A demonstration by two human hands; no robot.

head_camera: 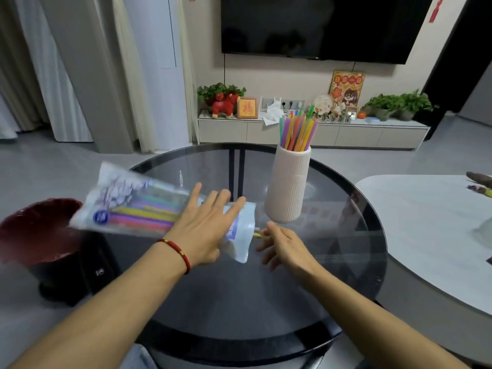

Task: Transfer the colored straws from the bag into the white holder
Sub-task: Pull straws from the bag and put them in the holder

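Both forearms are stretched forward, left hand held flat with fingers splayed straight, right hand curled, a yellow straw pinched at its fingertips.

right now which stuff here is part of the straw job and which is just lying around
Job: bag of straws under the left hand; yellow straw pinched by the right hand at the bag's mouth; white holder with loose straws in it.
Lying about: dark red bin, white table, TV, potted plants, red toy horse.
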